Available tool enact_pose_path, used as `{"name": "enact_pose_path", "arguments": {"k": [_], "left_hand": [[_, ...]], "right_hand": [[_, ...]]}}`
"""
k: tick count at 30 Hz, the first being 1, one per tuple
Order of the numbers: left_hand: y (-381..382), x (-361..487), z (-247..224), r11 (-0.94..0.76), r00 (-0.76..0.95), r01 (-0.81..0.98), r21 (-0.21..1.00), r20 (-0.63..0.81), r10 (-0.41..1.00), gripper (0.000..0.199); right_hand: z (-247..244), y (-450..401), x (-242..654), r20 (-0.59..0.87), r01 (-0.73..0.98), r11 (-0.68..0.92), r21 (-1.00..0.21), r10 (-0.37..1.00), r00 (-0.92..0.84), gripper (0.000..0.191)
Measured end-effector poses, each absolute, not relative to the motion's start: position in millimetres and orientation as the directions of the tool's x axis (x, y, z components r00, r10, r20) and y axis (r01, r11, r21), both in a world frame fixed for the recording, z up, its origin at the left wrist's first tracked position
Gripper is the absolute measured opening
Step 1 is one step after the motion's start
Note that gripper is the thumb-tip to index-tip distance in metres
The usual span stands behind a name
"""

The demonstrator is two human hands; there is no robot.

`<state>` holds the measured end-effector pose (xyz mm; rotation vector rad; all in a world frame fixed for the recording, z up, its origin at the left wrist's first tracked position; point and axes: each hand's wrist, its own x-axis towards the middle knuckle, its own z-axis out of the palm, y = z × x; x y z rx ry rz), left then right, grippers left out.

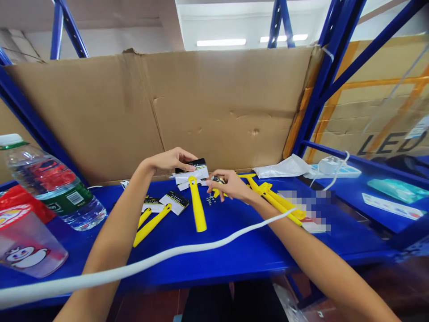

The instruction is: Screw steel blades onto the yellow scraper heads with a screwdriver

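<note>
My left hand point(170, 162) pinches a black-and-white printed card point(191, 169) at its edge, above the blue shelf point(234, 255). My right hand point(228, 185) closes on a small dark and yellow object point(218, 180), partly hidden by the fingers. A long yellow plastic handle point(197, 208) lies just below the hands, and several similar yellow pieces point(151, 225) lie to the left and right. Two more printed cards point(174, 202) rest near my left forearm. Tiny metal fittings point(210, 199) are scattered under my right hand.
A large water bottle point(55, 188), a clear plastic cup point(27, 243) and a red bag point(20, 203) stand at the left. A white cable point(134, 264) crosses the foreground. Cardboard point(217, 103) stands behind the shelf, with blue racking point(325, 76) at the right.
</note>
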<state>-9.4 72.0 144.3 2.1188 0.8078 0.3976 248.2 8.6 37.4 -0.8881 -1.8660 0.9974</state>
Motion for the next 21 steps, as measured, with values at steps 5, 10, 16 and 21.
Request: {"name": "enact_pose_path", "arguments": {"k": [5,10,16,21], "left_hand": [[75,-18,109,-0.344,0.707,0.516,0.784,-0.163,0.688,0.033],[85,-20,79,-0.391,0.725,0.643,0.658,-0.359,0.588,0.026],[83,-32,74,-0.509,0.726,0.681,0.526,-0.4,0.559,0.031],[34,-28,62,-0.652,0.657,0.753,0.087,-0.143,0.74,0.051]], "right_hand": [[43,38,289,0.474,0.799,0.433,-0.417,0.854,-0.215,0.039],[28,60,325,0.259,0.93,0.254,-0.265,0.948,-0.185,0.055],[14,70,333,0.111,0.975,0.129,-0.178,0.988,-0.111,0.057],[19,70,333,0.129,0.976,0.12,-0.18,0.987,-0.097,0.05]]}}
